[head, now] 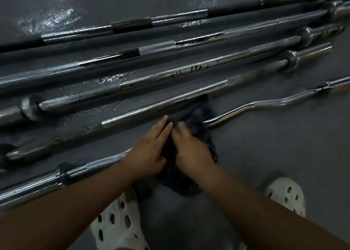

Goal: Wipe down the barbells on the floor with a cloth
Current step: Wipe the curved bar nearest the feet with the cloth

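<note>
Open room: grey floor [265,164] spreads out to the right of the right-hand fingers, bounded by the curl bar beyond and the right clog [286,194] nearer the body.
Tight side: beyond the fingertips the bars lie close together in a slanted row, with narrow strips of floor between them.
Edges: the cloth's far edge reaches the underside of the nearest straight bar [161,105], just past the fingertips; its near edge hangs toward the clogs.
Left hand [149,151]: fingers [162,124] straight and held together, laid flat on the cloth's left edge; the thumb is tucked against the cloth.
Right hand [191,149]: on top of the cloth, touching the left hand. Its fingers [180,128] are blurred; I cannot tell whether they grip or only press.
Cloth [200,115]: dark and bunched, under both hands, draped over the curl bar.
Curl bar [265,103]: chrome and wavy; it passes under the cloth and comes out left of the left-hand fingers and right of the right-hand fingers.
Farther bars: a speckled bar [170,73], then a banded bar [189,39], then the farthest bar [132,25], all beyond the fingertips.
Wet patches [108,79]: shiny spots on the floor between the bars, beyond and left of the fingers.
Left clog [117,221]: white with holes, below the left forearm.
</note>
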Tool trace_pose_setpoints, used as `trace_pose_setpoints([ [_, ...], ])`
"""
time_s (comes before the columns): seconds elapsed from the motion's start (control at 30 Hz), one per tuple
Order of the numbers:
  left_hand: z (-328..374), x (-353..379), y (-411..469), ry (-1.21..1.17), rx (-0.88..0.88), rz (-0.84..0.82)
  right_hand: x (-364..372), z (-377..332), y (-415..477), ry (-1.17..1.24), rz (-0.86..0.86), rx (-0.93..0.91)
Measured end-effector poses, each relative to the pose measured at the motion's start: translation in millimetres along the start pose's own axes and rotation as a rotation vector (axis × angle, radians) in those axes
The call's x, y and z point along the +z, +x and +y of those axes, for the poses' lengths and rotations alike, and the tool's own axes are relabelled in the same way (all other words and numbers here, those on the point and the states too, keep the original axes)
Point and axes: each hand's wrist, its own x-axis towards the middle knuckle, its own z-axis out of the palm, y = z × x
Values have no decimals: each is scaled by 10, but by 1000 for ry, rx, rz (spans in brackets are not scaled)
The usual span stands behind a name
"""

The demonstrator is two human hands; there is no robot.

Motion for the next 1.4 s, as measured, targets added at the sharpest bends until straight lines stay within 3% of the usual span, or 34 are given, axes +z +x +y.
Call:
trace_pose_setpoints([
  [0.07,-8,-4,-10,-30,-3,14,-8,-12,-2,-28,-75,-171],
  [0.2,-35,10,-30,84,45,2,-193,511,159,-103,44,177],
  [0.27,-19,38,-20,92,44,3,-146,284,165,-79,61,245],
  [0.37,11,30,-10,21,19,3,-12,-147,111,-17,-107,-25],
  [0.43,-7,11,-18,56,7,-31,-87,80,120,-17,-112,-98],
  [0.53,-34,30,-27,147,53,-57,-218,737,138,-37,72,172],
  [0.6,-39,90,-25,163,60,-64,-160,658,114,-115,124,311],
  [0.7,-11,120,-5,142,44,-67,-30,249,70,-66,-15,95],
  [0.77,-28,110,-6,150,59,-57,-140,417,50,-89,-68,-9],
  [0.87,-53,98,-26,154,71,-27,-433,961,78,-92,26,262],
  [0.93,-38,117,-12,122,59,-7,-425,836,80,-135,84,343],
  [1.07,-1,103,6,91,11,-21,-115,207,36,-107,-64,-5],
  [1.1,-7,95,2,97,14,-20,-158,284,46,-74,-82,1],
  [1.17,-17,78,-8,110,23,-18,-318,658,108,-21,22,165],
  [1.23,-21,70,-9,129,33,-16,-458,926,159,-123,148,334],
  [1.3,-21,83,-1,135,35,-27,-495,956,225,-209,180,420],
  [1.4,-36,86,-10,127,26,-41,-545,906,322,-79,210,441],
])
